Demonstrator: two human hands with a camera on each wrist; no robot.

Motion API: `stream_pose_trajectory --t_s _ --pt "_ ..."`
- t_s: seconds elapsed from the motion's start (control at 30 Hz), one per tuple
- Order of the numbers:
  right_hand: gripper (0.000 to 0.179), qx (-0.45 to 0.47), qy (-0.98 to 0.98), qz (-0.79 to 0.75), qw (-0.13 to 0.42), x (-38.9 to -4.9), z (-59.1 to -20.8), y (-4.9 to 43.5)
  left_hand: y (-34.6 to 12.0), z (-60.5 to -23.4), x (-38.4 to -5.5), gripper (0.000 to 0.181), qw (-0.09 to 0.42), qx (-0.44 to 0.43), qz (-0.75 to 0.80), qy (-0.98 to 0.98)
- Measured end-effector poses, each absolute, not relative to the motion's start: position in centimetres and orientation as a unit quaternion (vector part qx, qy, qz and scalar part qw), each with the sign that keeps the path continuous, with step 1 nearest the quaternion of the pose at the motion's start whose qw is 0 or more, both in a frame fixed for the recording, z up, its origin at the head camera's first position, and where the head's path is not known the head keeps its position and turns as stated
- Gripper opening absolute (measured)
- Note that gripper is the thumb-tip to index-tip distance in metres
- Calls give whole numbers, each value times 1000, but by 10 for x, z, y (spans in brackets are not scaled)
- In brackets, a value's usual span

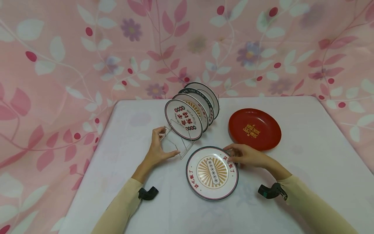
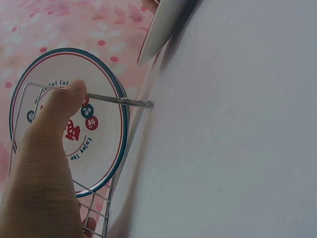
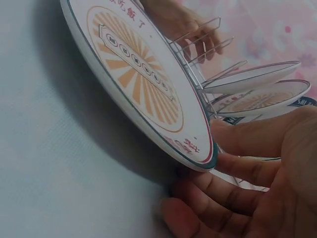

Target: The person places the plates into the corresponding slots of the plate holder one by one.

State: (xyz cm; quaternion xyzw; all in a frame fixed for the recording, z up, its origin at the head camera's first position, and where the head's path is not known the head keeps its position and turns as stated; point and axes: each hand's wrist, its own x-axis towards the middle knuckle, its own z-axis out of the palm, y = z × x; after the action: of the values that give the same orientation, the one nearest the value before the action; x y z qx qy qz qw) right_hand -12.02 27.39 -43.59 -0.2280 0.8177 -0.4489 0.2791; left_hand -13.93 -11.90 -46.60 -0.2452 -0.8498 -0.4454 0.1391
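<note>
My left hand [image 1: 156, 151] grips the near end of a wire plate rack [image 1: 187, 150], thumb on one side and fingers on the other. In the left wrist view the thumb [image 2: 75, 94] presses on the rack's top wire. Several white plates with dark rims stand in the rack, leaning; the front plate [image 1: 183, 119] bears red lettering. My right hand [image 1: 249, 156] pinches the right rim of another white plate [image 1: 212, 172] with an orange sunburst. In the right wrist view, thumb [image 3: 247, 136] and fingers meet at its edge, and a shadow shows beneath.
A round red plate [image 1: 254, 126] with gold characters lies at the right, just beyond my right hand. White cloth covers the table [image 1: 131, 136], and a pink floral curtain [image 1: 87, 58] hangs behind its far edge.
</note>
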Motion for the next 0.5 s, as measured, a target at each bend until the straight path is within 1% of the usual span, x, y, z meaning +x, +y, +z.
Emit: stream_pose_trajectory --t_s 0.13,0.3,0.4,0.5 --pt "50 -233 823 -435 282 -120 -439 272 -119 -466 -140 108 138 -245 -449 -848" --pt "48 -228 834 -422 274 -120 -440 268 -117 -466 -139 111 142 -247 -457 -843" --pt "45 -220 836 -420 277 -121 -440 267 -113 -459 -136 108 146 -251 -460 -839" --pt "43 -216 836 -420 279 -121 -440 267 -108 -445 -130 103 148 -255 -458 -838"
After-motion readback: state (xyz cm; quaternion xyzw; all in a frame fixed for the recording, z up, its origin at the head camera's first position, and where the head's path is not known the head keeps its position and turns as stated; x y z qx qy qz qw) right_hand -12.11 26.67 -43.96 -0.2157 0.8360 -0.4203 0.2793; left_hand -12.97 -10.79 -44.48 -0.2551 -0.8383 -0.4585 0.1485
